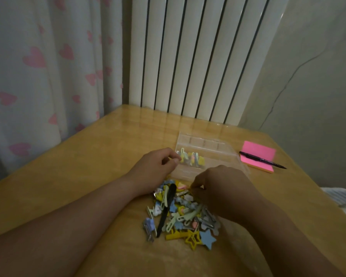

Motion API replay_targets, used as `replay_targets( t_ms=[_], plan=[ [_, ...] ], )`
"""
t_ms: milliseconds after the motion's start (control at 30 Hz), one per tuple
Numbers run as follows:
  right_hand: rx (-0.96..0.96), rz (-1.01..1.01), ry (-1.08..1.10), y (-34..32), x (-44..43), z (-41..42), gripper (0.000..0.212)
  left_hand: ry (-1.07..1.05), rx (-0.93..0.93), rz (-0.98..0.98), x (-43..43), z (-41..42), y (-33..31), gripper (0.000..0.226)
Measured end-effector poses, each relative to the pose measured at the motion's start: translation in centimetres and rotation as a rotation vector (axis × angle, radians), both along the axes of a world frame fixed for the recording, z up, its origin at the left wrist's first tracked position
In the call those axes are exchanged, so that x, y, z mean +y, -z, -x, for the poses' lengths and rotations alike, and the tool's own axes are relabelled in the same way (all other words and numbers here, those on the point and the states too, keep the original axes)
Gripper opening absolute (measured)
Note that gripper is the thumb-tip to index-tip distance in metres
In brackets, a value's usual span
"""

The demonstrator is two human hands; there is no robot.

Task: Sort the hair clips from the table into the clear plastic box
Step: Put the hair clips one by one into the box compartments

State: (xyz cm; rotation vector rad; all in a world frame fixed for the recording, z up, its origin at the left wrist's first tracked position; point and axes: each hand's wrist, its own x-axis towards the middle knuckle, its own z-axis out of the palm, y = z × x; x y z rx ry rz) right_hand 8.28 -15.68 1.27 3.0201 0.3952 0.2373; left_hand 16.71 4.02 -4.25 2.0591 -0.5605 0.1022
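- The hair clips [180,212] lay in a loose, overlapping pile on the wooden table [88,156], just in front of the clear plastic box [208,148]; a long black clip [166,208] ran through the heap, with a yellow star clip [194,237] and a blue star clip [207,239] touching each other at its near edge
- A few clips, yellow, pale green and pink, already sat together in one compartment on the left side of the box [191,158]; the other compartments looked bare, so the sorting seemed to be at an early stage
- The right hand [224,188] was down on the far edge of the pile, its fingers curled in and apparently pinching something small and yellowish; the blur made it impossible to tell whether a clip was truly caught
- The left hand [158,166] hung at the box's left edge, thumb and forefinger drawn close together beside the sorted clips; whether they held a clip could not be told
- The step in hand looked like picking one clip out of the tangle; the next move would call for lifting it clear without dragging neighbours, then setting it in the matching compartment
- Further right, well apart from the pile, a dark pen [262,159] lay across a pink sticky-note pad [258,154]
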Motion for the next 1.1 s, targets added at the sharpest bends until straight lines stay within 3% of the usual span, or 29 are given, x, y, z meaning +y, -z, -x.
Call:
replay_targets(
  t_ms=[100,467,767,1100],
  plan=[
    [0.028,-0.069,0.029,-0.3,-0.7,0.1,0.028,-0.005,0.002,-0.001,0.0,-0.1,0.0,0.018],
    [-0.015,0.058,0.077,0.2,1.1,0.2,0.034,-0.002,0.008,0.004,-0.1,-0.2,0.1,0.019],
    [-0.031,0.132,0.064,0.5,1.5,-0.4,0.023,0.003,0.026,0.018,-0.2,-0.2,0.1,0.017],
    [0.134,-0.065,0.071,0.3,-0.1,0.0,0.02,0.006,0.029,0.01,-0.1,-0.1,0.1,0.019]
  ],
)
